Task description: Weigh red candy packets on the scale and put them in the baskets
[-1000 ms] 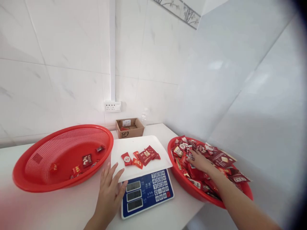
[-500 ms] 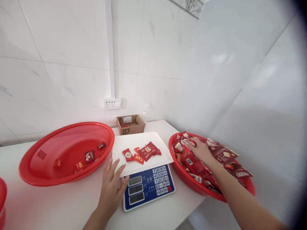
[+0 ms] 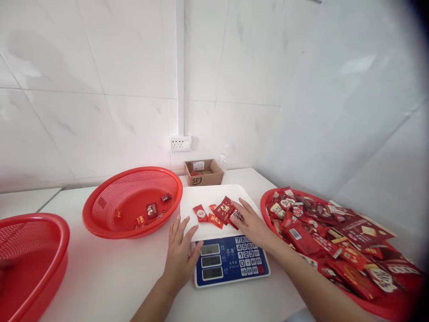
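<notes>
My right hand (image 3: 251,222) is over the white weighing tray (image 3: 187,197), its fingers closed on a small dark red wrapped candy (image 3: 236,215) with pale lettering. Just left of it on the tray lie a dark red packet (image 3: 224,209), an orange-red candy (image 3: 215,220) and a red candy with a pale round label (image 3: 200,213). My left hand (image 3: 181,250) hovers by the left edge of the blue digital scale (image 3: 231,261), empty with fingers spread. Its displays are too faint to read.
At right, a red basket (image 3: 268,201) is heaped with wrapped snacks. A red mesh basket (image 3: 97,223) at left holds several candies. Another red basket (image 3: 50,268) stands at the far left. A cardboard box (image 3: 206,180) and a clear bottle (image 3: 224,156) are by the wall.
My right hand has left the heaped basket and come left over the tray with a wrapped candy. My left hand stays open beside the scale. The view has turned left.
</notes>
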`<state>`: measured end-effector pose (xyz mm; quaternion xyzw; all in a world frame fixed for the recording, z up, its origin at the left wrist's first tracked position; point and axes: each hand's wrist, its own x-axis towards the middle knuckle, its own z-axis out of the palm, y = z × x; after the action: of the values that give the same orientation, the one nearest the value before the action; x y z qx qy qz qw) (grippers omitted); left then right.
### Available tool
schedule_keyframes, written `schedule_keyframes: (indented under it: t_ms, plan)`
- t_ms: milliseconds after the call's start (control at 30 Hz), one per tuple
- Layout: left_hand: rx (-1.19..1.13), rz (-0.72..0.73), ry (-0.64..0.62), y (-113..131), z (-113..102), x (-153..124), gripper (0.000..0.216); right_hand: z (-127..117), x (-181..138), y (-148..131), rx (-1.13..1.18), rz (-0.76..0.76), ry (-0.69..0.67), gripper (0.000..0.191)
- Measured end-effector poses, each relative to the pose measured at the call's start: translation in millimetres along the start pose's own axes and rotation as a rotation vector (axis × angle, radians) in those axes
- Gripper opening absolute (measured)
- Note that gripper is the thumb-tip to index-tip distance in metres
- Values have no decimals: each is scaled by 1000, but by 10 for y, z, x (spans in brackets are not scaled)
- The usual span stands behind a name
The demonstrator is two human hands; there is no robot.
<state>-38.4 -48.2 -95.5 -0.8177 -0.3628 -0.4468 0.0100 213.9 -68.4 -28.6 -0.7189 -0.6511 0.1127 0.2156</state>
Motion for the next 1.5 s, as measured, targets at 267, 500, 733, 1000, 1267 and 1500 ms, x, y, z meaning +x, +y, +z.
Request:
schedule_keyframes:
  t_ms: [267, 500, 733, 1000, 1267, 1500]
  plan:
    - [7, -1, 1, 18, -16, 1, 30, 130, 102, -365, -120, -11, -167, 64]
    - [20, -5, -11, 16, -37, -2, 31, 233, 202, -621, -132, -171, -231, 72]
    - [28, -12, -24, 10, -34, -7, 31, 157, 351, -505, -117, -236, -214, 52]
    - [22, -11, -39, 19, -32, -5, 31, 101, 361, -266, -56, -10, -132, 76]
    - [22, -21, -42, 13, -31, -8, 31, 48, 140, -156, 5, -86, -137, 57]
    - [17, -29, -37, 5, -30, 1, 30, -37, -162, 103, 18, -26, 107, 52]
